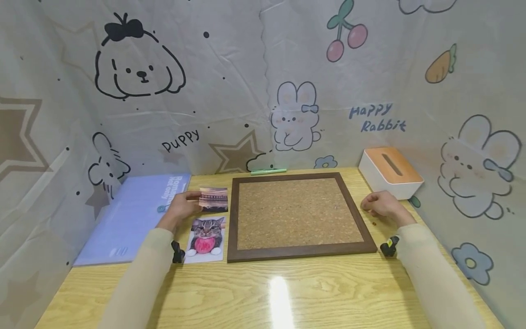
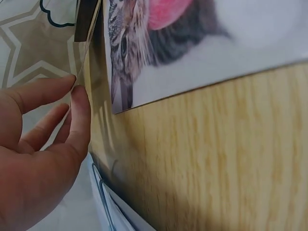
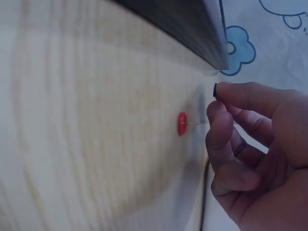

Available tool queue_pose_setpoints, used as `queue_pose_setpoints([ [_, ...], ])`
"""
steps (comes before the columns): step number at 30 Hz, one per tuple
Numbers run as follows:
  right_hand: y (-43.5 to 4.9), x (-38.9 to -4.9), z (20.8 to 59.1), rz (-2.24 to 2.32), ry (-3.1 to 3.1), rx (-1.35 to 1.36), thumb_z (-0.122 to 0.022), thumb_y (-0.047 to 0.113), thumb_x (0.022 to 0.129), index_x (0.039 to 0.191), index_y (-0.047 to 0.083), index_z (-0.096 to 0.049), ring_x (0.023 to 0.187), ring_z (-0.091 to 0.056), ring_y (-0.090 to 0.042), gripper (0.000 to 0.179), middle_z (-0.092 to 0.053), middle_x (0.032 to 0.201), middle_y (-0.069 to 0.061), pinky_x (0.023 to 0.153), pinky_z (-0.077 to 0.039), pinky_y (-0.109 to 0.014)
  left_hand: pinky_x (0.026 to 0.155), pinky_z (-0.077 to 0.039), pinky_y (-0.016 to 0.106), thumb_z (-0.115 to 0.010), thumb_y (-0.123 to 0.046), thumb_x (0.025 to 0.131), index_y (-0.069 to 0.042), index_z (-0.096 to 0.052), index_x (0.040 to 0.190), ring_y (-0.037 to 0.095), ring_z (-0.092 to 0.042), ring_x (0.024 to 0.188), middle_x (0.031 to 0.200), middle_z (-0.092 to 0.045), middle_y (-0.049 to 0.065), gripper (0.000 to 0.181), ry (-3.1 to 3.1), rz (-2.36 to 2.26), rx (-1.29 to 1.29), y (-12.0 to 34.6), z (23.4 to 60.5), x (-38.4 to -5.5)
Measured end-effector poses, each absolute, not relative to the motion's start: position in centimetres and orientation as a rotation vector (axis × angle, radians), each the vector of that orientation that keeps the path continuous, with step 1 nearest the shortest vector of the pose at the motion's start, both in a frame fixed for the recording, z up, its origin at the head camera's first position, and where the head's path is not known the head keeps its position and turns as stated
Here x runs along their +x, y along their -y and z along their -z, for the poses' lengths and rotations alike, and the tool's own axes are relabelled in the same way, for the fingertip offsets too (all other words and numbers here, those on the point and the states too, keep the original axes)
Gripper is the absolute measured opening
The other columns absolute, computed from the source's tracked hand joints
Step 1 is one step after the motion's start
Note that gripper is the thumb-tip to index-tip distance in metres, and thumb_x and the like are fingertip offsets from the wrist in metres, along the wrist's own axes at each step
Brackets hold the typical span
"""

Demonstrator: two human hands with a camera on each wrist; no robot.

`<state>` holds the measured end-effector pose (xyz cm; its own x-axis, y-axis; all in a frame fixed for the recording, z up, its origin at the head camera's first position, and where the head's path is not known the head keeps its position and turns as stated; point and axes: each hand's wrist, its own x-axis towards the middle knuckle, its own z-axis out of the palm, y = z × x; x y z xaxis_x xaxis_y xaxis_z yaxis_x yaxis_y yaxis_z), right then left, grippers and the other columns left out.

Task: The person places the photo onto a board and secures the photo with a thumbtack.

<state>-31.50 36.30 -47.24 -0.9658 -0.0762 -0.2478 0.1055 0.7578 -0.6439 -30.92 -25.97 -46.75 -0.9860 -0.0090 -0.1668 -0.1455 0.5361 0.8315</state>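
In the head view my left hand (image 1: pixel 181 208) pinches the left edge of a sunset photo (image 1: pixel 214 200). The left wrist view shows that thin photo edge-on between thumb and fingertips, raised off the table. Just below it a cat photo (image 1: pixel 207 234) lies flat, showing a pink round thing under the cat's chin. On the far right my right hand (image 1: pixel 384 205) holds a small dark-headed thumbtack (image 3: pixel 215 90) between thumb and index finger; its pin is hidden. Beneath those fingers a red thumbtack (image 3: pixel 182 124) lies on its side. Between the hands is a framed corkboard (image 1: pixel 296 214).
A pale blue folder (image 1: pixel 123 219) lies at the left with its edge beside the photos. Behind the corkboard rests a green pen (image 1: pixel 269 172). At the back right stands a tissue box (image 1: pixel 390 176) with a wood-look top. A printed cloth (image 1: pixel 230 91) walls the wooden table (image 1: pixel 230 292).
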Motion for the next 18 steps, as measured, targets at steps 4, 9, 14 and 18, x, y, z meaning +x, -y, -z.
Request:
queue_pose_setpoints([
  [4,-36.3,-31.2,46.5,1.023,-2.687,-0.005,-0.055,0.015,0.101,0.108,-0.001,-0.067,0.078,-0.062,-0.017,0.021,-0.067,0.103,-0.013,0.069,-0.052,-0.028,0.095,-0.054,0.029,-0.065,0.003,0.086,0.004,-0.044,0.147,0.039,-0.056,0.125,0.145,-0.05,0.027,0.065,-2.588,-1.506,-0.085,26.0,46.7,-30.7],
  [9,-35.8,-30.9,45.5,1.023,-2.715,-0.048,-0.056,0.014,0.1,0.107,-0.003,-0.066,0.081,-0.064,-0.021,0.021,-0.068,0.101,-0.015,0.071,-0.054,-0.032,0.094,-0.056,0.026,-0.061,0.005,0.089,0.002,-0.039,0.15,0.042,-0.052,0.13,0.149,-0.046,0.028,0.064,-2.522,-1.588,-0.029,26.3,46.4,-30.2],
  [14,-35.3,-30.9,44.7,1.009,-2.764,-0.083,-0.057,0.015,0.099,0.106,-0.002,-0.067,0.086,-0.065,-0.026,0.021,-0.069,0.103,-0.016,0.073,-0.055,-0.035,0.109,-0.048,0.044,-0.054,0.004,0.096,0.001,-0.043,0.148,0.042,-0.047,0.136,0.15,-0.044,0.027,0.054,-2.481,-1.606,-0.018,26.6,45.9,-29.7],
  [18,-34.7,-30.9,44.1,1.012,-2.783,-0.106,-0.058,0.014,0.097,0.108,-0.002,-0.067,0.094,-0.066,-0.03,0.021,-0.068,0.111,-0.02,0.078,-0.056,-0.04,0.112,-0.044,0.049,-0.049,0.003,0.099,0.001,-0.049,0.144,0.041,-0.044,0.139,0.15,-0.046,0.025,0.045,-2.462,-1.568,-0.04,26.9,45.9,-29.5],
])
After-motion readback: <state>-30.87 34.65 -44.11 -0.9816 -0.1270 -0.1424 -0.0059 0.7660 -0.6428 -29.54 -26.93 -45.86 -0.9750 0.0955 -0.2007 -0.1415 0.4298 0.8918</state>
